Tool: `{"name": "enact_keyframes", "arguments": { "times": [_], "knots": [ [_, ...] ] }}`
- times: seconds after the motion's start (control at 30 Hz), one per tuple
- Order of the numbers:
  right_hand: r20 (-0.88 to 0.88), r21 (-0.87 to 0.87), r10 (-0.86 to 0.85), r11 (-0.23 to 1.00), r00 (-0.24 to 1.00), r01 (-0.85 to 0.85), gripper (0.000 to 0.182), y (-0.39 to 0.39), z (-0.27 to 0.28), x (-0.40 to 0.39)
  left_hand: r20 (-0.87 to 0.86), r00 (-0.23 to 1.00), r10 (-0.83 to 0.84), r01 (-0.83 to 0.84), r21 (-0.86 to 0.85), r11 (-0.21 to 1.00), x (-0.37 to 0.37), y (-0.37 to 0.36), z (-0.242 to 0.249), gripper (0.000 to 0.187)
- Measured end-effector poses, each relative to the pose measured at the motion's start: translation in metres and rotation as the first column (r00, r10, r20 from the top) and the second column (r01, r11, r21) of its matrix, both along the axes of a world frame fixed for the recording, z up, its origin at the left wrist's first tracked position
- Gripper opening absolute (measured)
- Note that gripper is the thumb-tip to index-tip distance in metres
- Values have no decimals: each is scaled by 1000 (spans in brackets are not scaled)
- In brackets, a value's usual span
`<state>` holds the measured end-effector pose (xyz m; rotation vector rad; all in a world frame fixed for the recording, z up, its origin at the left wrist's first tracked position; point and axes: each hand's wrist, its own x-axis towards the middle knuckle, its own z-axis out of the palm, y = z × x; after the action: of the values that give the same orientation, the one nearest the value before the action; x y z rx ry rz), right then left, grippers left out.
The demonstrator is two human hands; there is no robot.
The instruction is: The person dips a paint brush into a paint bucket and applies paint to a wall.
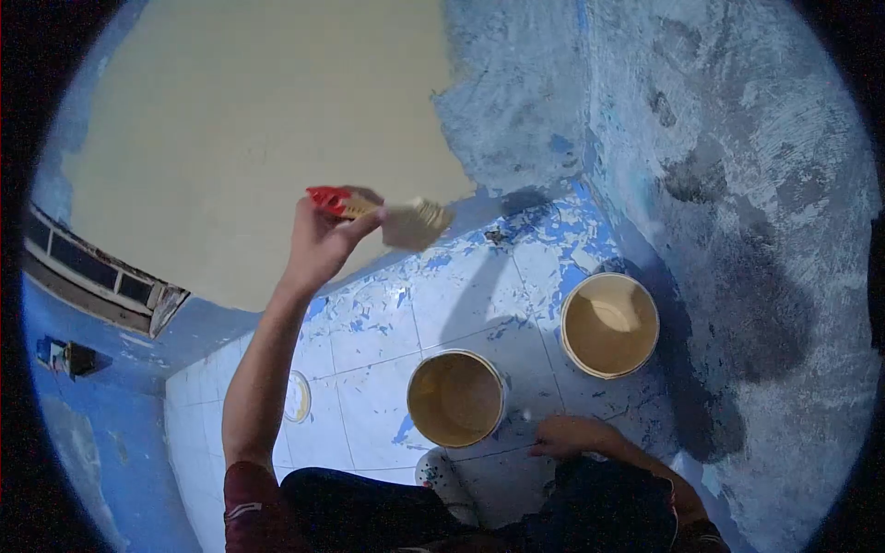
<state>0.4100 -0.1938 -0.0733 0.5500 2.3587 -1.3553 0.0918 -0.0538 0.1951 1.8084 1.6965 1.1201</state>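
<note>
In the head view my left hand (327,240) is raised in front of the wall, its fingers closed round the handle of a paintbrush (419,224). The brush has a red handle end and wide pale bristles pointing right, somewhat blurred. Behind it the wall carries a large cream painted area (277,101), and the bristles overlap its lower right border in this view. My right hand (573,436) hangs loosely by my knee, its fingers lax, with nothing visible in it. Just above it stand two round buckets, a nearer bucket (413,405) and a farther bucket (566,346), both coated cream inside.
Flakes of blue paint lie scattered over the white tiled floor (369,405). To the right rises a rough, patchy grey-blue wall (793,184). A round lid-like thing (297,396) lies beyond my left forearm. A slatted vent frame (88,267) is at the far left.
</note>
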Motion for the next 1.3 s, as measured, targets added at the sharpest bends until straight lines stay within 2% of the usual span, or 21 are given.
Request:
{"name": "enact_keyframes", "arguments": {
  "times": [0.03, 0.13, 0.2, 0.33, 0.37, 0.43, 0.47, 0.5, 0.53, 0.6, 0.73, 0.8, 0.83, 0.9, 0.93, 1.0, 1.13, 1.2, 1.23, 1.3],
  "knots": [
    [-5, -6, -6, 1000, 1000, 6, 45, -6, -7, 0, -119, 993, -17, 24, 61, 998, 11, 13, -1, 19],
    [52, -113, -54, 992, 997, 60, 42, -14, -23, -8, -167, 979, -118, 139, 116, 983, 27, 55, -29, 19],
    [-134, -81, -185, 981, 974, 175, 38, -21, -42, -13, -210, 969, -130, 161, 138, 977, 43, 72, -41, 18],
    [-238, -154, -211, 972, 948, 178, 36, -40, -95, -18, -351, 922, -163, 228, 152, 962, 59, 94, -59, 12],
    [-426, -104, -213, 977, 879, 187, 36, -52, -121, -15, -318, 938, -138, 200, 172, 965, 63, 96, -64, 14],
    [-595, -51, -189, 979, 781, 198, 36, -56, -129, -10, -311, 939, -145, 206, 174, 963, 60, 103, -82, 14],
    [-381, -51, -189, 982, 905, 183, 36, -55, -120, -12, -315, 936, -158, 221, 176, 959, 59, 106, -91, 15],
    [-146, -57, -178, 984, 973, 171, 36, -55, -113, -13, -293, 947, -132, 174, 124, 977, 59, 109, -100, 15],
    [-150, -61, -182, 983, 972, 175, 36, -58, -120, -14, -297, 945, -136, 178, 120, 977, 57, 111, -107, 15],
    [-146, -23, -300, 954, 943, 300, 35, -68, -138, -19, -337, 930, -144, 207, 159, 965, 54, 114, -121, 15],
    [-185, -45, -412, 910, 892, 411, 38, -69, -129, -18, -342, 932, -118, 184, 168, 968, 52, 135, -153, 16],
    [-191, 96, -363, 918, 912, 386, 42, -81, -152, -19, -303, 949, -85, 135, 150, 979, 57, 142, -163, 15],
    [-185, 96, -371, 915, 910, 392, 42, -86, -164, -20, -297, 950, -93, 142, 148, 979, 59, 146, -168, 15],
    [-93, 73, -441, 891, 893, 447, 47, -92, -174, -24, -236, 965, -114, 124, 28, 992, 63, 152, -177, 15],
    [-90, 68, -445, 890, 891, 451, 47, -86, -157, -23, -235, 965, -120, 129, 22, 991, 64, 154, -180, 15],
    [-30, -90, -438, 896, 898, 434, 47, -61, -99, -18, -300, 936, -184, 216, 75, 974, 65, 157, -185, 15],
    [22, -80, -362, 928, 932, 363, 45, -57, -105, -23, -312, 938, -148, 178, 68, 982, 63, 159, -183, 13],
    [-100, -115, -423, 904, 901, 412, 39, -60, -111, -20, -367, 917, -155, 196, 79, 977, 60, 161, -179, 13],
    [-102, -116, -422, 905, 901, 410, 39, -60, -112, -19, -369, 917, -153, 195, 79, 978, 58, 162, -180, 13],
    [-100, -11, -346, 938, 933, 347, 32, -59, -113, -19, -363, 926, -102, 142, 87, 986, 53, 166, -180, 14]
  ]
}}
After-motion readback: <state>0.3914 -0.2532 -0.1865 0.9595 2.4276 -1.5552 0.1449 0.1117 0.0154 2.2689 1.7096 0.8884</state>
